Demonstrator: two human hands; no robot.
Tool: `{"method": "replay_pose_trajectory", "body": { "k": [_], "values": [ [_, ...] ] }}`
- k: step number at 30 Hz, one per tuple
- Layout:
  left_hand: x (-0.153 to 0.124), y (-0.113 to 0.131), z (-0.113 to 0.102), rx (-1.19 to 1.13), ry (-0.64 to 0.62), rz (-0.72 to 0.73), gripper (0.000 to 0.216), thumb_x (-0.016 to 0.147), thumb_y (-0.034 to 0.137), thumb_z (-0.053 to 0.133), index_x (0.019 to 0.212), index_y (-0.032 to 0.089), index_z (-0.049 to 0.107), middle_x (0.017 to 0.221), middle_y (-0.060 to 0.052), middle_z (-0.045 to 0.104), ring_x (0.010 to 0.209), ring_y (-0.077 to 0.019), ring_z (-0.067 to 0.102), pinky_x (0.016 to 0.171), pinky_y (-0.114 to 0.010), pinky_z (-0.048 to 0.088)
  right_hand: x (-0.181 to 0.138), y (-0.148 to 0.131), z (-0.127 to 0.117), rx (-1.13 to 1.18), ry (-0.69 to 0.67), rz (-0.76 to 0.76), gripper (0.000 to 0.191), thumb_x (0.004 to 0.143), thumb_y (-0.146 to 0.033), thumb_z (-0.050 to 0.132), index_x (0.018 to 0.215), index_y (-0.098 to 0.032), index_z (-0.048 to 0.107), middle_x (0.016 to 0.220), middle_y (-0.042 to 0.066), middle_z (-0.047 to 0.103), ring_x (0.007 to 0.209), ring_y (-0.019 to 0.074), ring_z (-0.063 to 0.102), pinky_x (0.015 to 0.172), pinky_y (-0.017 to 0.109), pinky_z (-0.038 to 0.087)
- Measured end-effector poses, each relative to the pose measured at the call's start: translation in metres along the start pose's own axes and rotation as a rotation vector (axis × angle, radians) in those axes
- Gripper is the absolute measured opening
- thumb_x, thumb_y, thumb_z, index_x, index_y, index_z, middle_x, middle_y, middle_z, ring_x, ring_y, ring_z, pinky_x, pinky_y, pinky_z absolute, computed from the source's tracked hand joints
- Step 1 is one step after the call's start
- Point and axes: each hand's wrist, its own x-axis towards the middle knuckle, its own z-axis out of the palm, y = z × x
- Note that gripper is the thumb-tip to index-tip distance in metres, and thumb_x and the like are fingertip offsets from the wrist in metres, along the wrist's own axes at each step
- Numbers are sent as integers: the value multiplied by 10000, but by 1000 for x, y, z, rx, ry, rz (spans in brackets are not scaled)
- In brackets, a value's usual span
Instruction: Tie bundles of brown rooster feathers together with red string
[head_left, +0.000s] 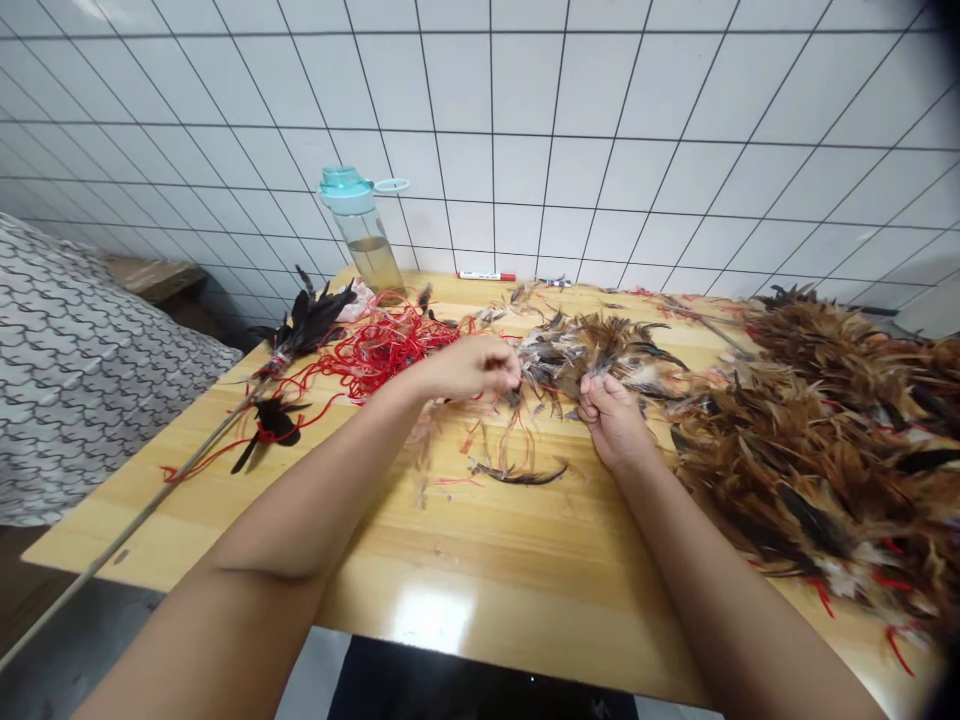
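My right hand (pixel 611 410) is closed in a pinch at the base of a bunch of brown feathers (pixel 604 340), whose tips fan out away from me. To its left, my left hand (pixel 476 368) is curled shut, slightly blurred, with a short stretch of red string (pixel 546 384) running from its fingertips toward the right hand. Behind and left of that hand lies a tangled heap of red string (pixel 375 345). Loose grey and brown feathers (pixel 547 345) are scattered between and behind both hands. A dark curved feather (pixel 521 477) lies nearer me on the wooden table (pixel 480 560).
Big piles of brown feather bunches (pixel 825 450) cover the table's right side. At left, a long stick (pixel 150 510) with black feathers (pixel 311 320) at its tip overhangs the edge. A water bottle (pixel 367 235) and a red-and-white marker (pixel 486 276) stand near the tiled wall (pixel 525 170).
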Motion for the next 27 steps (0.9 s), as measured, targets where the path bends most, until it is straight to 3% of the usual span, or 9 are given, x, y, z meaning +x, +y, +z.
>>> {"method": "replay_pose_trajectory", "body": {
  "k": [5, 7, 11, 12, 14, 16, 17, 22, 27],
  "values": [
    [-19, 7, -36, -253, 263, 9, 246, 741, 381, 659, 779, 139, 629, 757, -29, 609, 694, -106, 529, 665, -219, 411, 0, 0, 0, -14, -6, -18, 289, 684, -444, 677, 677, -203, 517, 619, -48, 416, 455, 52, 266, 406, 217, 205],
    [-25, 11, -44, -195, 151, -21, 244, 719, 384, 679, 769, 147, 653, 744, -29, 621, 694, -109, 539, 663, -212, 415, 0, -1, -1, -3, 3, -11, 288, 671, -437, 690, 676, -201, 524, 625, -47, 417, 455, 49, 270, 404, 214, 200],
    [-31, 18, -53, -91, -285, -96, 233, 705, 343, 687, 854, 166, 715, 810, -56, 678, 729, -133, 592, 674, -206, 424, 0, 0, -3, 39, 8, 14, 300, 643, -423, 730, 670, -193, 540, 680, -36, 451, 468, 41, 288, 413, 214, 198],
    [-31, 18, -55, -69, -283, -118, 243, 709, 333, 680, 884, 170, 717, 834, -58, 686, 736, -136, 597, 674, -205, 421, 0, 0, -3, 45, 5, 18, 299, 639, -419, 737, 669, -192, 545, 688, -34, 456, 471, 41, 290, 416, 216, 197],
    [-31, 13, -56, 31, -124, -172, 231, 725, 320, 652, 890, 168, 707, 828, -48, 686, 722, -133, 590, 663, -204, 409, 0, 1, -3, 45, -4, 24, 299, 634, -419, 743, 666, -193, 549, 695, -31, 466, 475, 44, 289, 420, 225, 193],
    [-29, 3, -54, 187, 43, -233, 182, 732, 298, 621, 826, 158, 692, 766, -32, 674, 680, -126, 567, 633, -204, 387, -2, 0, -1, 37, -15, 27, 302, 637, -430, 738, 669, -198, 547, 695, -27, 477, 476, 51, 287, 424, 233, 187],
    [-26, -2, -51, 260, 59, -263, 153, 721, 277, 618, 783, 155, 685, 732, -25, 669, 659, -125, 556, 617, -204, 374, -3, -1, 1, 35, -25, 28, 303, 641, -431, 736, 670, -200, 542, 692, -26, 481, 477, 55, 286, 427, 236, 186],
    [-11, -21, -23, 419, -83, -379, 37, 630, 187, 640, 637, 167, 670, 605, -19, 636, 588, -138, 526, 581, -232, 334, -13, -14, 9, -2, -164, 43, 278, 677, -395, 720, 655, -204, 519, 652, -27, 464, 498, 74, 290, 460, 247, 196],
    [0, -22, 3, 476, -1, -423, 83, 578, 232, 689, 567, 168, 637, 536, -34, 572, 544, -163, 486, 603, -282, 342, -14, -14, 9, -18, -209, 81, 281, 687, -406, 719, 651, -194, 539, 641, -28, 443, 512, 75, 297, 474, 249, 195]
  ]
}}
